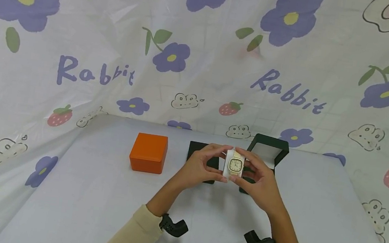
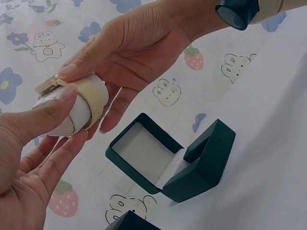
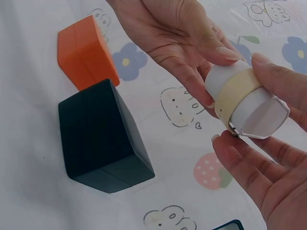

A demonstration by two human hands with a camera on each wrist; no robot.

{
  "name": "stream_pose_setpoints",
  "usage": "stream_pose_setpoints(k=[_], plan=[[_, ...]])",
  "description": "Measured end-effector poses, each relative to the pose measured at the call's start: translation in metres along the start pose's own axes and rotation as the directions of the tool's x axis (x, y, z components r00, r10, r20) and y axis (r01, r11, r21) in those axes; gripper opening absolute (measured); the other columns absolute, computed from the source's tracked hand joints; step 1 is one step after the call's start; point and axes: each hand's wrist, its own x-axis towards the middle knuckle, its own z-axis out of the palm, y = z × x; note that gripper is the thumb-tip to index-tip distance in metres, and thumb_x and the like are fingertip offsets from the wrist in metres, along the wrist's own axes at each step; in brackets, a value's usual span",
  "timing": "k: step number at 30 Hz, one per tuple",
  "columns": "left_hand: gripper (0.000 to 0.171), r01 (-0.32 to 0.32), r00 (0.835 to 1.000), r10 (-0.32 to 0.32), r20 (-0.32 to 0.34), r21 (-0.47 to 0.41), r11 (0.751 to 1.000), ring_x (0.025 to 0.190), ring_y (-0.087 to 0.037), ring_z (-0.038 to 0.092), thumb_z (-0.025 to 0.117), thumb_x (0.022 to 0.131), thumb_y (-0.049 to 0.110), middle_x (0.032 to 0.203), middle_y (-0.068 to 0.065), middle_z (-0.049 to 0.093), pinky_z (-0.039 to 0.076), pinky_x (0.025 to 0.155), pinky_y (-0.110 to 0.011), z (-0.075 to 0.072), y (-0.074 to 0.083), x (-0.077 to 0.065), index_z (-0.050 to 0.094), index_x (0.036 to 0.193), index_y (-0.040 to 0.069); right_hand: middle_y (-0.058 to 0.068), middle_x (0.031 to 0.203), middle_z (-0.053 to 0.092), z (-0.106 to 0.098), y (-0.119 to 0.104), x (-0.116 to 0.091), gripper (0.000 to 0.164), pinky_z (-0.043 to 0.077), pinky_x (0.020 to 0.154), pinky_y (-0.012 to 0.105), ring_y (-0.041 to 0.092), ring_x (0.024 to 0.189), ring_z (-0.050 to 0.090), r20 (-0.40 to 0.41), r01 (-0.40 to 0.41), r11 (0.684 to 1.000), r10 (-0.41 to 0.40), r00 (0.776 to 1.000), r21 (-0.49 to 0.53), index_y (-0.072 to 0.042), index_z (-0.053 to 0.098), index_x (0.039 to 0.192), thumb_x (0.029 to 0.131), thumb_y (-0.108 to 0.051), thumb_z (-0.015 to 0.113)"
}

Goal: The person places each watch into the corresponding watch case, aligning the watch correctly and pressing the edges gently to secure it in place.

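A wristwatch [image 1: 235, 165] with a squarish dial and a cream strap is wrapped around a white cushion [image 3: 259, 112]. Both hands hold it up above the table, dial toward the head camera. My left hand [image 1: 200, 167] grips the cushion's left end between thumb and fingers. From the other side, my right hand [image 1: 259, 182] holds the cushion and strap, its thumb by the strap in the right wrist view. The buckle [image 3: 233, 127] shows underneath, near the right fingertips. Behind the right hand stands an open dark green box [image 2: 199, 165] with a pale lining.
A closed orange box [image 1: 148, 152] sits on the white table [image 1: 96, 206] to the left. Between it and the open box is a closed dark green box [image 3: 103, 136], partly behind my left hand. A printed curtain [image 1: 199, 85] hangs behind the table.
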Motion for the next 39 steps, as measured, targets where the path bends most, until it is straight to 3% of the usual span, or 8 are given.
stream_pose_setpoints(k=[6,17,31,39], plan=[[0.08,0.002,1.0,-0.002,0.004,0.002,1.0,0.123,-0.023,0.055,0.086,0.077,-0.002,0.139,-0.005,0.052,0.062,0.084,-0.038,0.0,-0.001,0.0,0.053,0.148,0.016,0.004,0.142,0.053,0.0,0.0,0.0,0.073,0.058,0.091,0.027,0.023,0.115,0.064,-0.016,0.0,1.0,0.0,1.0,-0.012,-0.021,0.054,0.147,0.083,0.002,0.082],[0.081,0.004,1.0,-0.004,0.006,0.008,1.0,0.122,-0.023,0.056,0.086,0.077,-0.003,0.138,-0.004,0.052,0.062,0.083,-0.038,0.002,0.003,0.0,0.053,0.148,0.014,0.001,0.137,0.056,0.0,0.0,-0.001,0.072,0.059,0.086,0.026,0.021,0.112,0.066,-0.035,-0.029,0.999,0.028,0.999,-0.032,-0.023,0.055,0.146,0.083,-0.002,0.083],[0.079,0.006,1.0,-0.006,0.008,0.027,1.0,0.121,-0.022,0.057,0.086,0.078,0.0,0.138,-0.002,0.052,0.061,0.085,-0.038,0.001,0.0,0.0,0.054,0.148,0.017,0.0,0.14,0.056,0.0,0.0,-0.001,0.072,0.06,0.085,0.029,0.031,0.115,0.065,-0.031,-0.034,0.998,0.033,0.999,-0.05,-0.025,0.055,0.146,0.083,-0.006,0.084],[0.08,0.015,1.0,-0.015,-0.001,0.023,1.0,0.122,-0.025,0.057,0.086,0.078,-0.002,0.138,-0.003,0.053,0.061,0.085,-0.037,-0.003,0.001,0.0,0.054,0.148,0.019,0.009,0.146,0.053,-0.011,-0.001,-0.001,0.096,0.056,0.098,0.043,0.032,0.122,0.061,-0.005,-0.04,0.991,0.039,0.999,-0.128,-0.033,0.034,0.158,0.082,-0.009,0.086]])
